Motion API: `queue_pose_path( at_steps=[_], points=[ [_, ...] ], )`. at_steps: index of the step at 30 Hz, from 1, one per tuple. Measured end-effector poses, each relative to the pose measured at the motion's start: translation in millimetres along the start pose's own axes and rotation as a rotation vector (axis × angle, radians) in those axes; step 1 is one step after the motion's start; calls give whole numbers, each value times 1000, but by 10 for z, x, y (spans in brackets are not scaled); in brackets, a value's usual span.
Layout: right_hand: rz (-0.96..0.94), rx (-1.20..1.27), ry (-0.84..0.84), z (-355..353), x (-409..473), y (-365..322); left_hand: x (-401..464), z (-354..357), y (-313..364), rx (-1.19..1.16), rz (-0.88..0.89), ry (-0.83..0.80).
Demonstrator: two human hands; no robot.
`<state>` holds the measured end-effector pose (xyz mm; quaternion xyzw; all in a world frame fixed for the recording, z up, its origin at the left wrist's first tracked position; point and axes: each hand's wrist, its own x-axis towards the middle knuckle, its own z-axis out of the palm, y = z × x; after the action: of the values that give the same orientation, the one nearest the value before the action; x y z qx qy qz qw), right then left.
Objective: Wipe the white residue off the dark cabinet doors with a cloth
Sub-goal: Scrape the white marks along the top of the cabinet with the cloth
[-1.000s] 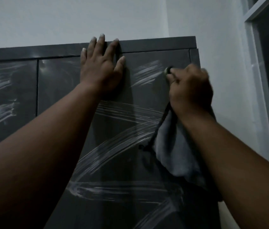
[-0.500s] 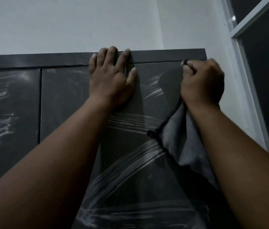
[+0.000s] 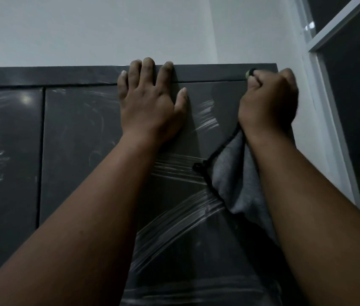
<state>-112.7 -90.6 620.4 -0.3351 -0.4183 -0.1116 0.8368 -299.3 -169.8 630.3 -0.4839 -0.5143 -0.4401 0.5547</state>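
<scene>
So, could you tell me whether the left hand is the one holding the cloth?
No, the left hand lies flat and open on the cabinet door, while the right hand grips the grey cloth.

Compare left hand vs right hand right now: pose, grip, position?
Left hand lies flat with its fingers spread, palm on the cabinet door, fingertips over the top edge; right hand is balled into a fist. Left hand holds nothing; right hand grips the grey cloth, which hangs below it. Left hand sits mid-cabinet; right hand is at the top right corner. Both are up against the cabinet's upper edge.
</scene>
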Motion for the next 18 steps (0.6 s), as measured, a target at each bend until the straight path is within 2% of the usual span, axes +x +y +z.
queue_pose_path(
  at_steps=[1, 4, 6, 12, 14, 18],
  points=[
    [-7, 0, -27, 32, 11, -63, 0, 2, 12, -5, -8, 3],
    [-249, 8, -153, 19, -199, -157, -1, 0, 29, -15, -22, 9],
    [-309, 20, -167, -61, -260, -71, 0, -5, 28, -16, -19, 11],
    [-92, -54, -59, -66, 234, 189, -1, -23, 11, -11, -10, 9],
    [-115, -29, -85, -27, 239, 132, -3, -20, 22, -6, -15, 11],
    [-302, 8, -168, -154, -31, 228, -5, -19, 40, -11, -24, 14]
  ],
)
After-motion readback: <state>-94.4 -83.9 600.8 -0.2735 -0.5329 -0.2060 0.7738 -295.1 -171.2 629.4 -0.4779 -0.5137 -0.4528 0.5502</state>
